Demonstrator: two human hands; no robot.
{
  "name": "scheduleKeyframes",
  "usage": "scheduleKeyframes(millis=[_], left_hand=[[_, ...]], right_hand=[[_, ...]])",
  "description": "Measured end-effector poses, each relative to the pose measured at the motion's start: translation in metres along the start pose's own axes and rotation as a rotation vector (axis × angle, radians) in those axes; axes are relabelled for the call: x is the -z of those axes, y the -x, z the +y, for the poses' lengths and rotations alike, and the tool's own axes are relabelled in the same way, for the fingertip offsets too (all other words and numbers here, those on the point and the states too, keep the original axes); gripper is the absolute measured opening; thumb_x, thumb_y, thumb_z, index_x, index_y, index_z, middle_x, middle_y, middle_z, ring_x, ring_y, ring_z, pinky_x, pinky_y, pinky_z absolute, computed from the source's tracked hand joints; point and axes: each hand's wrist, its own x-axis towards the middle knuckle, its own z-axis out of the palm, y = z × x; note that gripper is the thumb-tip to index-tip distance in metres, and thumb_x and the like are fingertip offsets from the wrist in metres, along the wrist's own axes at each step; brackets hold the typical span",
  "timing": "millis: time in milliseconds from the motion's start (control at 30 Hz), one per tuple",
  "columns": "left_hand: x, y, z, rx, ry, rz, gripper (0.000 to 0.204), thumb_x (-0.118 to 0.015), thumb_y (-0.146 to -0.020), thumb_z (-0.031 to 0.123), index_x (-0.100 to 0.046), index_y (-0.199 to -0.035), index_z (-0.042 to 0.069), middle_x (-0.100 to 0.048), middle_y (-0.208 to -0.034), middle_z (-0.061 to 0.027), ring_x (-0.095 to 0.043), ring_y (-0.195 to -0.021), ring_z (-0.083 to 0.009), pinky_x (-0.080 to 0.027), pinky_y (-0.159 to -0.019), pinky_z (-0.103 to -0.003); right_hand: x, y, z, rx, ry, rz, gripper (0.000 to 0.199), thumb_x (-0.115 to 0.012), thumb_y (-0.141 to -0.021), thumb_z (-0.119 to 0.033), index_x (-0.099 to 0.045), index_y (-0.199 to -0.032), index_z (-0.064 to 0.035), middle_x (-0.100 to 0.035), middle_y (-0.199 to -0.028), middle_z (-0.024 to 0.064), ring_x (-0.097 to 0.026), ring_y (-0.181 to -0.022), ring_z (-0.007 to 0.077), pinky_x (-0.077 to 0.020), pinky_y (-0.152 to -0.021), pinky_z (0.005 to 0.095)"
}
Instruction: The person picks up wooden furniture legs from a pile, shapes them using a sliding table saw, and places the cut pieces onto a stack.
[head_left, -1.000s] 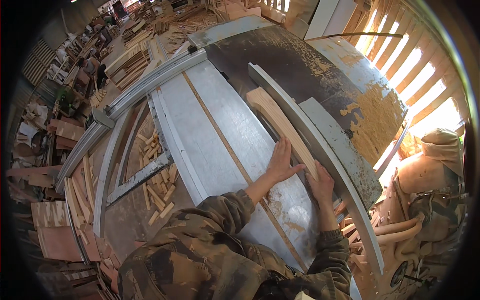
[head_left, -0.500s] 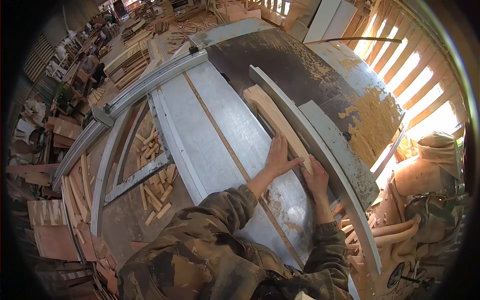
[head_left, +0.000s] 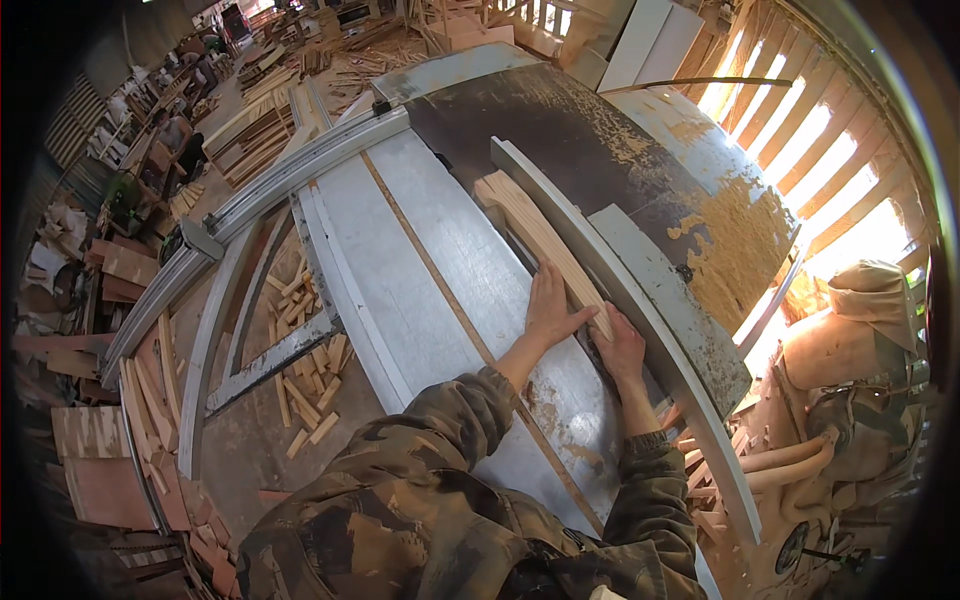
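Observation:
A pale wooden piece [head_left: 545, 238], with a notched, wider far end, lies lengthwise along a long grey metal fence [head_left: 640, 268] on a saw-type machine table. My left hand [head_left: 550, 312] rests against its left side, fingers stretched along the wood and thumb reaching across towards its near end. At that near end my right hand [head_left: 620, 352] is closed around the wood, between it and the fence. The two hands almost meet there. Under my left forearm runs the shiny metal table [head_left: 450, 262], with a narrow brownish slot along it. Any blade is hidden from view.
Sawdust [head_left: 735, 245] coats the dark tabletop beyond the fence. Short wood offcuts [head_left: 312, 385] lie beneath the metal side frame [head_left: 270, 365] at left. Dust bags [head_left: 850, 330] and a hose stand at right. Far left, a person [head_left: 180, 140] sits among stacked timber.
My right hand has shifted slightly left, closer to my left thumb at the wood's near end. The whole view has moved a little; the wooden piece stays against the fence.

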Motion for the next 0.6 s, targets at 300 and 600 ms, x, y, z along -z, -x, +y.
scheduleKeyframes(millis=[300, 600], left_hand=[[-0.007, -0.004, -0.002, -0.002, -0.012, 0.066, 0.12, -0.077, -0.079, 0.051, -0.01, -0.149, -0.019, -0.013, -0.157, -0.0413, -0.018, -0.147, -0.0517, -0.018, -0.122, -0.049], [-0.011, -0.003, -0.004, 0.031, 0.038, 0.082, 0.107, -0.07, -0.085, 0.049, -0.017, -0.15, -0.018, -0.016, -0.157, -0.0397, -0.018, -0.148, -0.0481, -0.016, -0.123, -0.048]], right_hand=[[-0.002, -0.006, -0.001, -0.014, -0.015, -0.003, 0.063, -0.078, -0.08, -0.027, -0.059, -0.137, -0.0092, -0.067, -0.125, 0.0161, -0.065, -0.113, 0.0324, -0.0522, -0.096, 0.0398], [-0.009, -0.015, -0.001, -0.022, -0.005, -0.011, 0.063, -0.078, -0.08, -0.029, -0.059, -0.138, -0.0103, -0.067, -0.127, 0.0143, -0.065, -0.115, 0.0313, -0.0516, -0.097, 0.0396]])
